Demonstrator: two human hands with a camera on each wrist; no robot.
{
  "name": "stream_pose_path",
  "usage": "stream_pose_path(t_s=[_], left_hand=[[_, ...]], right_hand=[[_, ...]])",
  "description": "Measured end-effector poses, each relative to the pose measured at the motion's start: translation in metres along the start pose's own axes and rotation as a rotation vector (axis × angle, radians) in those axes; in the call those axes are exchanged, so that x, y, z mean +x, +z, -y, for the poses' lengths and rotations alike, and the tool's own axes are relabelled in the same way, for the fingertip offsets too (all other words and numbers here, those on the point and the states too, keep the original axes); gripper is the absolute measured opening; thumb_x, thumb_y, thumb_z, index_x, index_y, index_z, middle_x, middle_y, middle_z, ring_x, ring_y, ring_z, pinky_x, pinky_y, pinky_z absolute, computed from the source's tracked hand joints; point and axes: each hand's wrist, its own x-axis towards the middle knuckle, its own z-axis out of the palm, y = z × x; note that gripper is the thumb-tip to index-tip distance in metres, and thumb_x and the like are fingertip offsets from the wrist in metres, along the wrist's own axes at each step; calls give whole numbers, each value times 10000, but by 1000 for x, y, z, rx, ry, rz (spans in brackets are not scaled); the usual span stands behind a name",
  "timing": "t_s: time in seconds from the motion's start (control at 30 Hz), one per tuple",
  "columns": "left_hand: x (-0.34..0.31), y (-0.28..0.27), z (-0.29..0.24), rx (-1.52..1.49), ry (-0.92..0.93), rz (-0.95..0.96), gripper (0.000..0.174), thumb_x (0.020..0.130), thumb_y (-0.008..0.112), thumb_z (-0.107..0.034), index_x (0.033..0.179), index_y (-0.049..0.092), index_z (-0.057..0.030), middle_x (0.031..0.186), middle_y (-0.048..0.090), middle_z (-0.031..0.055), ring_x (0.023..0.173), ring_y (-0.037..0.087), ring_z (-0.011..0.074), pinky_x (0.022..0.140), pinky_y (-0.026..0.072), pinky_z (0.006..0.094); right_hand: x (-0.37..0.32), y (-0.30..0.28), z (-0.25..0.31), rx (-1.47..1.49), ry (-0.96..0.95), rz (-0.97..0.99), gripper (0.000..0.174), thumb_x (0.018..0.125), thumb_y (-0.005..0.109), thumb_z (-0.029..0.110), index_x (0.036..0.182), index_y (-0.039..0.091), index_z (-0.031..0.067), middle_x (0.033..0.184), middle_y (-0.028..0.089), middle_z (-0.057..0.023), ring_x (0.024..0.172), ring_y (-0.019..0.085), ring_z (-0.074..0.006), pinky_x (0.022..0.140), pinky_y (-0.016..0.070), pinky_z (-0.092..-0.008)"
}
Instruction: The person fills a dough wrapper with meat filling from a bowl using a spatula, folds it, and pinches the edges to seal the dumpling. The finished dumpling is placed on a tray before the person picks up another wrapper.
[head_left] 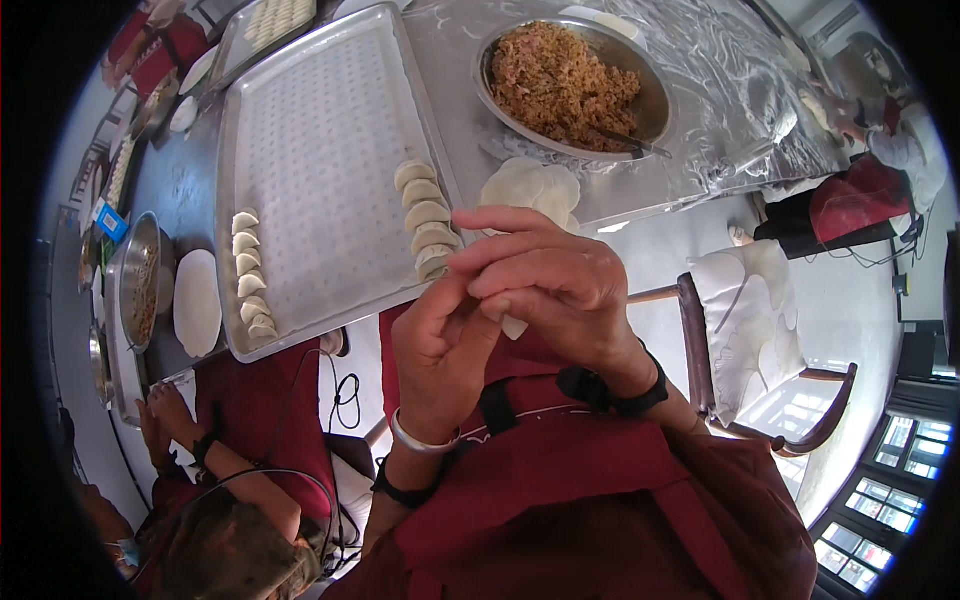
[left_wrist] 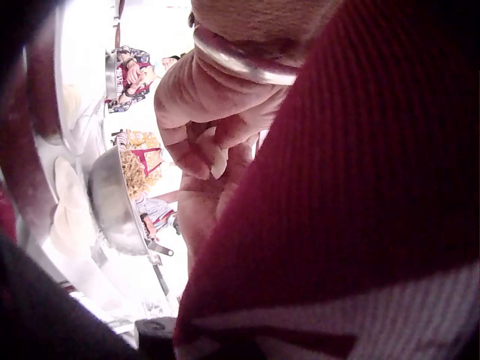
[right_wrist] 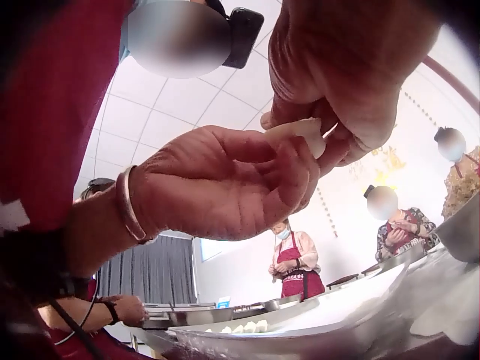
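My left hand (head_left: 435, 345), with a silver bracelet at the wrist, and my right hand (head_left: 565, 285) meet over the front edge of the table. Between their fingertips they pinch a pale dough dumpling (right_wrist: 298, 136), folded over and mostly covered by the fingers in the head view. Just beyond the hands lies a stack of round dough wrappers (head_left: 530, 187). To the left, a large metal tray (head_left: 320, 130) carries a row of folded dumplings (head_left: 428, 215) along its right side and a second row (head_left: 250, 270) along its left.
A steel bowl (head_left: 487, 95) of brown filling (head_left: 560, 85) with a spoon in it stands behind the wrappers. An oval white plate (head_left: 197, 300) and another bowl (head_left: 140, 285) are at the left. Another person's hands (head_left: 170, 412) are at lower left. A chair (head_left: 745, 330) stands right.
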Motion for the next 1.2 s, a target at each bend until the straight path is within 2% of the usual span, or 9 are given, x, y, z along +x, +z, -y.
stream_pose_path(t_s=[0.1,0.23,0.43,0.53,0.73,0.9,1.0,1.1,1.2], left_hand=[[-1,2,0,-6,7,-40,323,959,610,-22,1264,557,70,1052,645,65,934,600,94,809,487,231],[0,-1,-2,73,96,21,327,955,613,-20,1265,555,70,1057,649,71,935,600,93,813,488,232],[-3,-5,7,22,15,37,316,943,630,-20,1239,566,68,1057,648,71,930,602,102,800,491,235],[-1,0,6,5,9,-38,288,933,643,-47,1198,598,55,1122,646,74,1051,599,144,910,479,272],[3,2,3,-19,116,-42,365,921,639,17,1266,536,81,1176,612,106,1094,583,150,936,474,273],[1,2,3,-125,2,-40,454,887,598,76,1323,475,99,1225,571,106,1126,563,151,932,481,281],[0,2,1,-302,-80,-19,527,864,574,83,1367,420,104,1264,534,115,1156,545,165,957,469,290],[2,3,-4,-423,-103,5,578,855,579,66,1395,379,108,1282,515,129,1176,539,187,992,449,310],[2,10,-8,-488,-83,-17,605,864,600,23,1408,352,113,1301,500,140,1194,531,200,1017,437,331]], right_hand=[[1,6,8,112,68,-84,261,809,752,224,945,729,4,1066,718,-156,1218,566,-416,976,482,-482],[0,2,8,105,65,-29,264,822,742,229,961,733,5,1095,713,-161,1245,545,-415,999,464,-493],[-2,-3,4,24,19,44,262,817,742,213,972,731,2,1098,713,-156,1262,536,-405,995,469,-478],[0,2,6,19,56,-3,259,812,747,210,971,732,6,1078,720,-146,1267,536,-399,999,468,-470],[1,9,9,42,87,-88,305,794,757,233,991,734,1,1092,718,-148,1273,527,-414,1011,461,-466],[-5,3,-2,-36,10,-4,346,787,758,250,1024,733,0,1142,703,-158,1300,499,-419,1035,444,-464],[-1,10,4,-63,94,-91,292,817,744,224,1014,734,8,1134,705,-158,1304,495,-420,1048,433,-475],[2,15,14,-96,139,-180,244,773,750,46,1015,727,20,1156,702,-131,1314,498,-383,1008,472,-430],[-3,10,5,-94,66,-127,244,784,745,58,1025,729,28,1160,701,-130,1316,496,-381,1010,463,-444]])
